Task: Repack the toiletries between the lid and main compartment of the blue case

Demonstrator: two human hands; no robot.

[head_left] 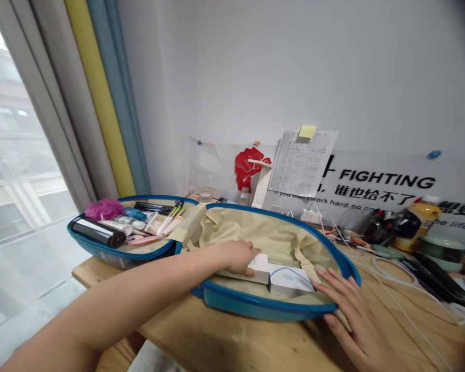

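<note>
Fingers: left hand (pixel 239 257) on left white box (pixel 261 268) inside suitcase (pixel 251 306), can't tell if clamped; right hand (pixel 355 318) spread over suitcase rim. Could trap strap (pixel 303 262) by pushing right white box (pixel 290 280) sideways.

Daylight floods in from the window (pixel 11 170), well left of the left hand (pixel 238 257), washing pale and hazy! Behind that hand the wall (pixel 294 77) sits in soft, flat grey. A glint streaks the tube (pixel 96 232); shadow dims the table (pixel 294 343) nearer the camera. Right of the right hand (pixel 351 312), the bottle (pixel 414 227) goes soft, wide-angle stretch leans everything, and the corners blacken.
</note>
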